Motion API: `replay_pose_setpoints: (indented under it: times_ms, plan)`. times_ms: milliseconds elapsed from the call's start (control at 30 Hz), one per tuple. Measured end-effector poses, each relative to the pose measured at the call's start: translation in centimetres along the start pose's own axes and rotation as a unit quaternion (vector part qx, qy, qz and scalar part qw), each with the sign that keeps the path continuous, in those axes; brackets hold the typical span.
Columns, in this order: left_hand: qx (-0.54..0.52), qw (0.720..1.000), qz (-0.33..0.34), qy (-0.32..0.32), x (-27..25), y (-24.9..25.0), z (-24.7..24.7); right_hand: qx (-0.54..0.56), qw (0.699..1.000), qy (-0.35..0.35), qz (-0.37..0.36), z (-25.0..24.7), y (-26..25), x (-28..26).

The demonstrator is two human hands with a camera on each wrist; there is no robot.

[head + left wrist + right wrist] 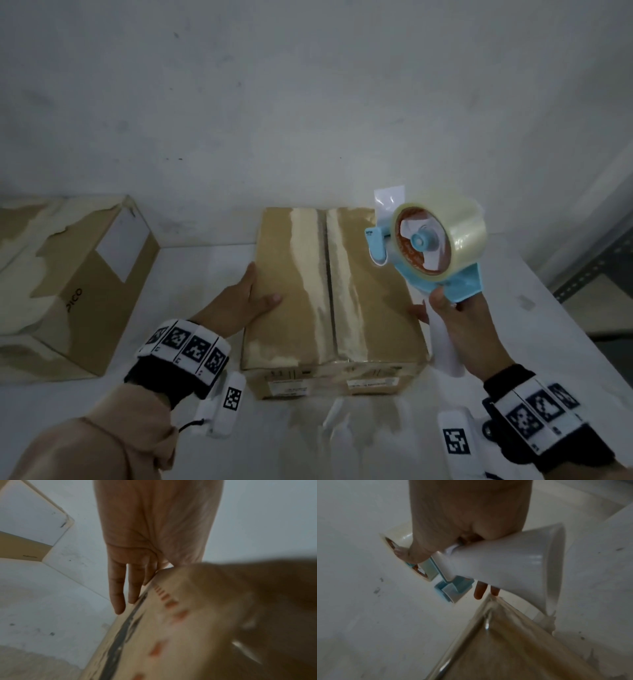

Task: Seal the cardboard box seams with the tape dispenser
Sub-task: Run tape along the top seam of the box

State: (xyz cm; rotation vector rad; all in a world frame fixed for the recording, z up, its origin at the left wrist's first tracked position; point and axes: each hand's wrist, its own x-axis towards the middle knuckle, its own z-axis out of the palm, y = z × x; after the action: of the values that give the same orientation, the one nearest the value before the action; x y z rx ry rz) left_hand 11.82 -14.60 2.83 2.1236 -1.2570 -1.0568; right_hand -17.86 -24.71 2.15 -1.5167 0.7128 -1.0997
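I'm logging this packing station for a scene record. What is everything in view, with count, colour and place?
Cardboard box: one, brown, centre of the table, its top centre seam open.
Second cardboard box: one, brown with torn paper and a white label, far left.
Tape dispenser: one, light blue with a white handle, clear tape roll, held above the box's right side.
Table: one, white, under both boxes.
Left hand: holds the box's left edge.
Right hand: grips the dispenser handle.
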Motion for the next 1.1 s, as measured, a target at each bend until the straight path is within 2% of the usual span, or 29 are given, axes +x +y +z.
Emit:
replay_pose_setpoints:
  times_ms: [167,300,400,467,533,567,633,733,800,967,1100]
  plan:
    - [0.009,0.999,0.023,-0.02,-3.7,0.8,1.9,-0.002,0.999,-0.025,-0.036,-1.0,-1.4,-0.2]
    - [0.004,0.998,0.048,-0.037,-7.1,1.8,3.1,-0.001,0.999,-0.037,-0.032,-1.0,-3.0,0.5]
    - [0.058,0.997,0.03,-0.034,-8.5,1.1,3.7,-0.016,0.999,-0.035,-0.035,-1.1,-4.3,0.6]
    - [0.093,0.994,0.016,-0.056,-9.4,1.0,3.7,-0.035,0.998,-0.042,-0.04,-1.2,-4.9,0.8]
    - [0.189,0.979,0.024,-0.068,-10.0,1.5,3.2,-0.048,0.997,-0.051,-0.041,-1.1,-5.3,1.0]
    - [0.253,0.966,0.038,-0.044,-10.0,2.0,2.7,-0.053,0.996,-0.057,-0.044,-0.9,-5.4,1.1]
    - [0.304,0.947,0.081,0.067,-9.3,3.4,1.6,-0.05,0.994,-0.071,-0.066,-0.1,-6.0,1.5]
    - [0.226,0.942,0.152,0.197,-7.1,6.0,0.2,-0.028,0.99,-0.095,-0.097,1.3,-6.7,2.2]
    - [0.132,0.946,0.192,0.225,-5.5,7.5,-0.5,-0.016,0.99,-0.101,-0.096,2.0,-6.8,2.7]
    - [-0.072,0.957,0.251,0.124,-2.3,9.8,-0.6,-0.032,0.991,-0.088,-0.092,2.9,-6.7,4.0]
    - [-0.27,0.938,0.209,0.057,-0.8,10.7,-0.3,-0.04,0.992,-0.08,-0.085,3.1,-6.4,4.8]
